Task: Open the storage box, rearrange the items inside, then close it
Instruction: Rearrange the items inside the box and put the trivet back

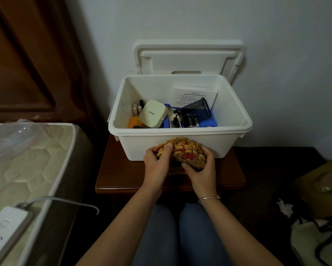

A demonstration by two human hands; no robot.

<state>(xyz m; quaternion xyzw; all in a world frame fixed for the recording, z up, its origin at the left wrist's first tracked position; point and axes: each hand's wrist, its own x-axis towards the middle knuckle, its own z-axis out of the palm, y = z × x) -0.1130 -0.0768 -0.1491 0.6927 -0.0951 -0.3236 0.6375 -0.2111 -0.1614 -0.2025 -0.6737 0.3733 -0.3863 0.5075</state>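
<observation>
1. Along the left side of the room runs the bed point(27, 160), close beside the small wooden surface point(111, 175), so the seated person can reach everything without getting up.
2. On that surface the storage box point(228, 144) sits pushed back near the wall. This leaves a bare strip in front to work on.
3. Its lid point(188, 60) is off the opening and stands upright behind it against the wall, which keeps the opening free.
4. A yellow-and-red beaded mat point(182, 150) is outside the box, just before its front wall. The left hand point(157, 162) curls over the mat's left edge and the right hand point(201, 169) grips its right side. It looks bunched, so I judge they are folding it smaller to fit.
5. Inside, a white booklet point(194, 96) leans on the back wall. A black mesh cup point(196, 107) lies tipped over a blue tray point(211, 121), and a cream square device point(153, 114) is propped at the left. It looks jumbled, so the sorting seems unfinished.
</observation>
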